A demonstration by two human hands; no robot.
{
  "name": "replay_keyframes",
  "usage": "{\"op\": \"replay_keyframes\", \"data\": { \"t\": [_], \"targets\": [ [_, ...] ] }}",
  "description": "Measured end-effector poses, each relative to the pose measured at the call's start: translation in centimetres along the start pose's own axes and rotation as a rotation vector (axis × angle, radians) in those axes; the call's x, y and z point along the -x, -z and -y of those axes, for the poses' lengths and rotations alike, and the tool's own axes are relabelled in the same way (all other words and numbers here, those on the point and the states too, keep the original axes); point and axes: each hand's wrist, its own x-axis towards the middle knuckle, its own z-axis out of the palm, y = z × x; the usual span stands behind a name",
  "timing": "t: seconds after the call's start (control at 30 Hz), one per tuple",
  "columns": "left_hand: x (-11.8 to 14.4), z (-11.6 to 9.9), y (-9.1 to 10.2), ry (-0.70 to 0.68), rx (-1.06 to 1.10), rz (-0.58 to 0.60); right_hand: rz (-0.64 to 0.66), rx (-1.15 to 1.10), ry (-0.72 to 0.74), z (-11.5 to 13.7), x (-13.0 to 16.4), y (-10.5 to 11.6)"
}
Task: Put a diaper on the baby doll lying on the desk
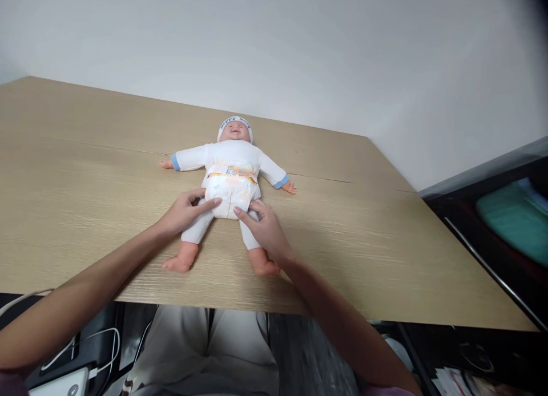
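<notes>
A doll (229, 173) is laid face-up at the table's (85, 213) centre, head toward twelve o'clock. Its nappy (229, 193) is pinched at the leg edges: left hand (184, 210) at eight o'clock, right hand (265, 227) at four, fingers curled, seemingly to keep it seated evenly.

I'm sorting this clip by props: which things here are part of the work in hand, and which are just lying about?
In hand: baby doll; its diaper; left hand and right hand at the diaper's lower edge; table.
Lying about: white cables; teal object, far right.
</notes>
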Motion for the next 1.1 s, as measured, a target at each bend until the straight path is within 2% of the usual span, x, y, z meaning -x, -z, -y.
{"op": "replay_keyframes", "data": {
  "t": [0.13, 0.3, 0.47, 0.97, 1.1],
  "targets": [
    [0.0, 0.2, -0.3, 0.096, 0.205, -0.045, 0.035, -0.210, -0.085, -0.3, -0.1, 0.1],
    [0.0, -0.2, -0.6, 0.151, 0.328, -0.085, 0.036, -0.385, -0.182, 0.3, 0.0, 0.1],
    [0.0, -0.6, -0.8, 0.151, 0.327, -0.099, -0.014, -0.411, -0.179, 0.8, -0.1, 0.2],
    [0.0, -0.4, 0.1, 0.125, 0.369, -0.088, -0.029, -0.496, -0.155, -0.3, -0.7, 0.0],
    [0.3, -0.1, 0.4, 0.114, 0.393, -0.076, -0.068, -0.432, -0.178, -0.2, 0.1, -0.1]
  ]
}}
